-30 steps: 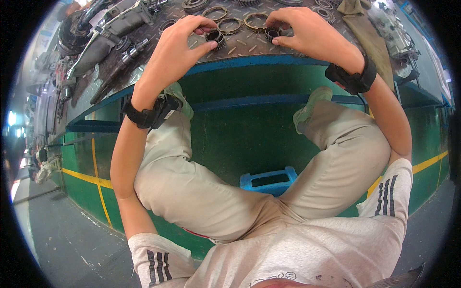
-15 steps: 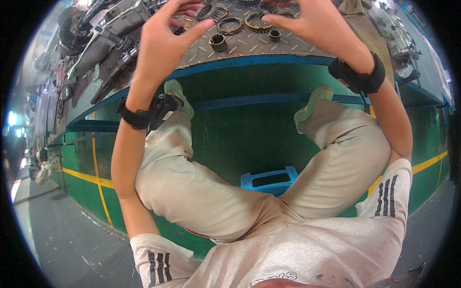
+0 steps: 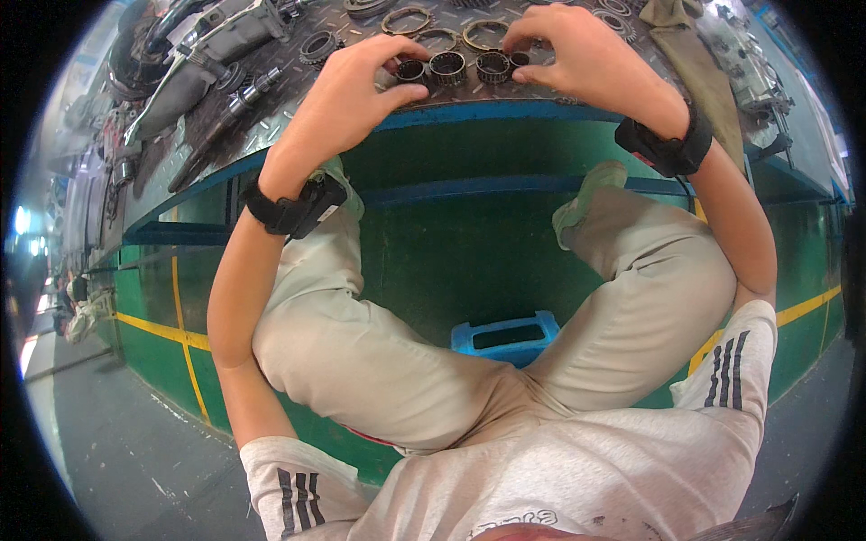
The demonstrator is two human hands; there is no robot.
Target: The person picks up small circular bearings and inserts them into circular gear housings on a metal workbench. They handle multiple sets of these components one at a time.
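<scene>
Four dark caged needle bearings stand in a row near the bench's front edge: a left one (image 3: 410,72), two middle ones (image 3: 447,68) (image 3: 493,68) and a small right one (image 3: 520,59). My left hand (image 3: 354,88) is open, thumb and fingers spread on either side of the left bearing. Around the small right bearing, my right hand (image 3: 591,56) is likewise open, its thumb low and its fingers above. Whether either hand touches a bearing is unclear. Brass-coloured rings (image 3: 487,35) lie just behind the row.
The metal tread-plate bench has a blue front edge (image 3: 505,112). At left lie a splined shaft (image 3: 248,95), a toothed gear (image 3: 319,47) and a grey housing (image 3: 171,97). A brown cloth (image 3: 699,72) hangs at right. Below, a blue plastic stool (image 3: 505,338) shows between my legs.
Both hands have come down toward the bench's front edge. The two bearings they held now stand between the outer two, and the hands have let go.
</scene>
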